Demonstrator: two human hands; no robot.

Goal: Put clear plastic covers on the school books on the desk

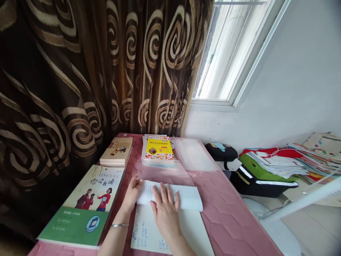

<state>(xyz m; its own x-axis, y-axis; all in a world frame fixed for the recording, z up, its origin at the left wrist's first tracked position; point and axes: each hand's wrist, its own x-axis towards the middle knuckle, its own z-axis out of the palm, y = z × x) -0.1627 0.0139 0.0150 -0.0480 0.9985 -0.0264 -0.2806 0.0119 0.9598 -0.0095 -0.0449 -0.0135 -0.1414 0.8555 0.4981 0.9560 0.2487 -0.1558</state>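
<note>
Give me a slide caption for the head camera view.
Right hand spread flat over an open book, left hand at its edge.

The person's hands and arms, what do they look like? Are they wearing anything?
The bare left hand and right hand wear no gloves. A thin, silvery metal bangle circles the left wrist; none shows on the right. No sleeves are visible.

Bright window [226,53], dim curtain [66,78]
Daylight glows white there; the bottom left corner is dark, and edges look stretched.

Slim silver bangle [119,225] around the bare left wrist [126,209]
</note>
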